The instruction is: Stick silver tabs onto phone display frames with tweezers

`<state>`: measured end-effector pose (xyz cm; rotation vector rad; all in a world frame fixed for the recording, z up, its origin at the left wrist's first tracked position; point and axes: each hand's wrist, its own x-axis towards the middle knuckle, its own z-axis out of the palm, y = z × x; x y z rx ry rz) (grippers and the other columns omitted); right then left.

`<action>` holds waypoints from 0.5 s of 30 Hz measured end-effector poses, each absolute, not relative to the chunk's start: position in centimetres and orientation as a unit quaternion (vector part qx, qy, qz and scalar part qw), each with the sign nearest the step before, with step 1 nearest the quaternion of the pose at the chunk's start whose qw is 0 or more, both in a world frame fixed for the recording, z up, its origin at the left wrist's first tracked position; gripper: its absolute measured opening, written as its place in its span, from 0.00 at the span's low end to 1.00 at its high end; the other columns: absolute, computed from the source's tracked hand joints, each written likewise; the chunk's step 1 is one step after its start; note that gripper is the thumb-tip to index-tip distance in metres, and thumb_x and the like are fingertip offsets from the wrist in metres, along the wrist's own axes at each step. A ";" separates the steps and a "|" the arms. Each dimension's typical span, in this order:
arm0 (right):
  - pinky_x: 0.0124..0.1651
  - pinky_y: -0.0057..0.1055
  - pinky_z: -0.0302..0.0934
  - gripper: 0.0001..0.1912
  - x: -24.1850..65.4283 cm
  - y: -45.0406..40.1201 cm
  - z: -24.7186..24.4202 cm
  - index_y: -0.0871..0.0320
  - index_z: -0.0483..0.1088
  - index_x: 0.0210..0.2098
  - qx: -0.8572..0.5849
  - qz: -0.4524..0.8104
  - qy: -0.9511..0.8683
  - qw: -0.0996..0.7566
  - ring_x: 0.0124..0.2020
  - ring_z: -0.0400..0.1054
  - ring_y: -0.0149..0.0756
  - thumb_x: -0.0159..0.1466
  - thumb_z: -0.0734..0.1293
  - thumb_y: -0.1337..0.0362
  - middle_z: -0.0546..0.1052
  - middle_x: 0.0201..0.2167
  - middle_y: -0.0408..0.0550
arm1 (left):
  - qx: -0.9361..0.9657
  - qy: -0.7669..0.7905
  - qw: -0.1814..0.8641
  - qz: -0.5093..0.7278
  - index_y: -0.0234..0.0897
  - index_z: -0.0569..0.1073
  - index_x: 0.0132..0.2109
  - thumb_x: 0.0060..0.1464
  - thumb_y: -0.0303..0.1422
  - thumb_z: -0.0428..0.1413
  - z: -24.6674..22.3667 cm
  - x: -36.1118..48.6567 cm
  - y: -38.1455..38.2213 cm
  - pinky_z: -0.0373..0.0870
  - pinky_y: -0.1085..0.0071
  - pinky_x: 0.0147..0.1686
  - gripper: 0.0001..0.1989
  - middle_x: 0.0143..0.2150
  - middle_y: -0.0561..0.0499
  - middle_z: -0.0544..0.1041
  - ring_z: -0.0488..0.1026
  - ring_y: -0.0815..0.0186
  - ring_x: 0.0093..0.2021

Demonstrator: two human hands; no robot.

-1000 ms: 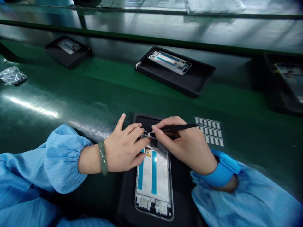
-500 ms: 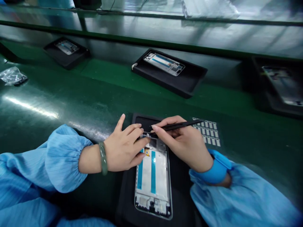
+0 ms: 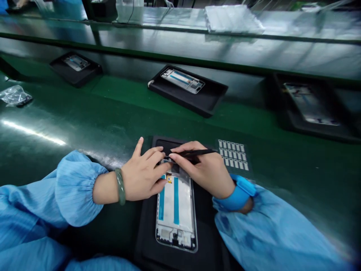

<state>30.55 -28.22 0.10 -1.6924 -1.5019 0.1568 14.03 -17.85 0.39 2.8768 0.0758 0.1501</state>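
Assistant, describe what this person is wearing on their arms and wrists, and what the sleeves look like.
The left hand and right hand are bare. Each arm wears a light blue, finely striped sleeve, the left sleeve with a gathered cuff. A mottled green bangle circles the left wrist; a bright blue wrist strap circles the right.

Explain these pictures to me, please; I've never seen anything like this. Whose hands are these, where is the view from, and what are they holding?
These are a person's own bare hands, filmed by a camera worn on their head, looking forward and down. The left hand, wearing a green bangle, rests its fingers on a phone frame lying in a black tray. The right hand holds slim black tweezers, tips at the frame's upper end. A sheet of small grey pads lies on the green bench. More black trays sit farther off.
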 end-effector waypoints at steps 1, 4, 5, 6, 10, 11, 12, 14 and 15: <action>0.34 0.28 0.66 0.04 30.9 -28.2 0.4 0.57 0.70 0.35 -0.680 0.066 -0.586 0.436 0.31 0.71 0.33 0.63 0.67 0.63 0.75 0.31 0.43 | 0.990 0.031 0.127 0.052 0.36 0.65 0.55 0.60 0.36 0.47 0.2 14.0 -17.7 0.37 0.34 0.59 0.18 0.53 0.41 0.68 0.57 0.52 0.62; 0.39 0.32 0.66 0.11 33.7 -28.9 1.9 0.57 0.69 0.35 -0.698 0.033 -0.497 0.514 0.36 0.71 0.35 0.67 0.60 0.58 0.75 0.34 0.46 | 0.990 0.051 0.116 0.064 0.39 0.65 0.54 0.59 0.34 0.49 0.2 13.9 -17.6 0.39 0.32 0.57 0.17 0.55 0.41 0.66 0.54 0.50 0.64; 0.41 0.33 0.66 0.13 35.2 -29.3 2.5 0.58 0.69 0.37 -0.725 0.008 -0.454 0.518 0.37 0.71 0.36 0.69 0.57 0.57 0.75 0.36 0.48 | 0.989 0.057 0.114 0.079 0.39 0.66 0.54 0.58 0.32 0.50 0.3 14.0 -17.8 0.40 0.32 0.57 0.16 0.55 0.41 0.66 0.53 0.49 0.64; 0.40 0.34 0.66 0.15 37.0 -29.9 3.0 0.58 0.68 0.41 -0.761 -0.022 -0.400 0.510 0.38 0.71 0.37 0.69 0.55 0.56 0.75 0.38 0.49 | 0.987 0.059 0.115 0.099 0.39 0.66 0.53 0.58 0.30 0.50 0.5 14.2 -18.0 0.43 0.33 0.57 0.16 0.55 0.41 0.66 0.54 0.49 0.63; 0.43 0.40 0.63 0.13 45.4 -33.0 3.4 0.59 0.71 0.45 -0.939 -0.082 -0.251 0.218 0.39 0.70 0.45 0.64 0.59 0.63 0.75 0.35 0.53 | 0.983 0.010 0.149 0.107 0.34 0.70 0.40 0.59 0.35 0.49 1.4 15.6 -20.9 0.65 0.47 0.48 0.09 0.40 0.45 0.72 0.70 0.55 0.44; 0.47 0.43 0.61 0.13 47.3 -33.8 2.9 0.62 0.72 0.43 -0.949 -0.087 -0.240 0.185 0.45 0.68 0.50 0.62 0.61 0.65 0.74 0.40 0.58 | 0.986 0.000 0.148 0.081 0.33 0.70 0.36 0.60 0.41 0.49 1.6 16.1 -22.0 0.68 0.51 0.43 0.14 0.35 0.46 0.72 0.70 0.57 0.39; 0.49 0.45 0.59 0.14 49.1 -34.5 2.3 0.63 0.72 0.45 -0.956 -0.088 -0.233 0.158 0.49 0.65 0.53 0.62 0.62 0.65 0.71 0.47 0.62 | 0.989 0.001 0.138 0.050 0.33 0.70 0.34 0.59 0.47 0.49 1.6 16.5 -23.1 0.69 0.53 0.38 0.20 0.32 0.46 0.71 0.70 0.57 0.35; 0.50 0.46 0.59 0.16 52.0 -35.7 0.6 0.63 0.70 0.48 -0.963 -0.067 -0.238 0.111 0.51 0.64 0.53 0.62 0.63 0.68 0.64 0.56 0.62 | 0.994 0.039 0.102 -0.014 0.31 0.69 0.33 0.54 0.55 0.49 1.7 17.4 -25.2 0.70 0.54 0.35 0.27 0.30 0.45 0.71 0.70 0.55 0.33; 0.50 0.45 0.59 0.16 53.1 -36.3 -0.3 0.62 0.70 0.50 -0.963 -0.052 -0.248 0.093 0.51 0.64 0.50 0.62 0.63 0.69 0.63 0.58 0.60 | 0.993 0.066 0.087 -0.045 0.30 0.69 0.34 0.52 0.57 0.50 1.8 17.8 -26.0 0.70 0.55 0.35 0.29 0.31 0.44 0.71 0.71 0.54 0.34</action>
